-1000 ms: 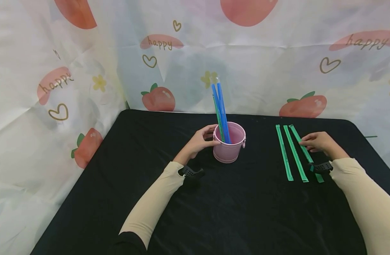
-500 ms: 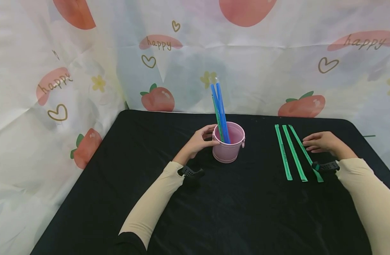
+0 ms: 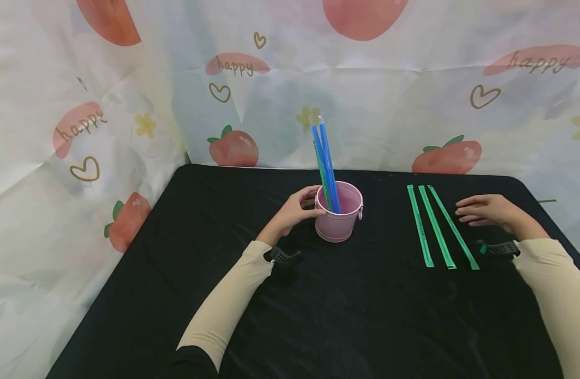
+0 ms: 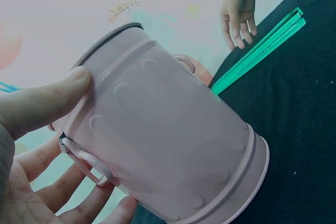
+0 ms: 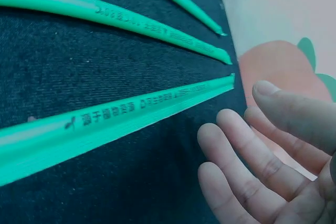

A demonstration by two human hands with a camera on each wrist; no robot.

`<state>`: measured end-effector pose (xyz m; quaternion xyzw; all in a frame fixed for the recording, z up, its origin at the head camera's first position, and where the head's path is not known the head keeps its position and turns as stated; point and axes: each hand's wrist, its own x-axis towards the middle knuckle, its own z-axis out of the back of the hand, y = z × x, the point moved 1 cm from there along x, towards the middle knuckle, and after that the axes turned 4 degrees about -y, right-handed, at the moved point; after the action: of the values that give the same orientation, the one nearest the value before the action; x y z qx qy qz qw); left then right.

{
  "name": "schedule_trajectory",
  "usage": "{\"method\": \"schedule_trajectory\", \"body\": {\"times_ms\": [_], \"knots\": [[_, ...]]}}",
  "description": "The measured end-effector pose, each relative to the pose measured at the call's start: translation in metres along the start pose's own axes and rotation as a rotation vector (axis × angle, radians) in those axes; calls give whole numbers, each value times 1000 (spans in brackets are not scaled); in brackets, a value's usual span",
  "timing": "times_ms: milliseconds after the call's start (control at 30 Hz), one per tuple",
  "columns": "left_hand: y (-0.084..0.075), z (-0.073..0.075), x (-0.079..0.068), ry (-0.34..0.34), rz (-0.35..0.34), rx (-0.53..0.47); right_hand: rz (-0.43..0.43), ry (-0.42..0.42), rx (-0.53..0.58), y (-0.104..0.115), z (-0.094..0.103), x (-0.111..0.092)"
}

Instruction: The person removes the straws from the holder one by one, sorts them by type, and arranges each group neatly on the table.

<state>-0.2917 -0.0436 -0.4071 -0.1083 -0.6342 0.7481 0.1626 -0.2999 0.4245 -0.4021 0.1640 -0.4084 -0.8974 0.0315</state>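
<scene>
A small pink metal bucket [image 3: 334,227] stands upright on the black cloth. My left hand [image 3: 299,209] holds its left side, thumb [image 4: 58,95] against the outside by the rim and fingers around the left handle. Leaning in the bucket are two blue straws [image 3: 328,168] in clear wrappers and a green wrapped straw [image 3: 322,173]. Three green wrapped straws lie side by side to the right: a left one [image 3: 420,226], a middle one [image 3: 438,226] and a right one [image 3: 453,226]. Right of them hovers my right hand [image 3: 489,211], fingers extended and apart, holding nothing.
A black cloth [image 3: 365,316] covers the table. Behind and to the left hangs a pale curtain [image 3: 375,105] printed with peaches, hearts and words, meeting the table's back edge.
My right hand has left the rightmost green straw and moved right, its fingers straightening. The three straws keep their places, and my left hand stays on the bucket.
</scene>
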Motion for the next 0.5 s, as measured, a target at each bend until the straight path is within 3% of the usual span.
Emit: {"method": "schedule_trajectory", "body": {"times_ms": [200, 500], "knots": [[0, 0, -1, 0, -5, 1, 18, -19, 35, 4, 2, -8], [0, 0, 0, -4, 0, -10, 128, -64, 160, 17, 11, -23]]}}
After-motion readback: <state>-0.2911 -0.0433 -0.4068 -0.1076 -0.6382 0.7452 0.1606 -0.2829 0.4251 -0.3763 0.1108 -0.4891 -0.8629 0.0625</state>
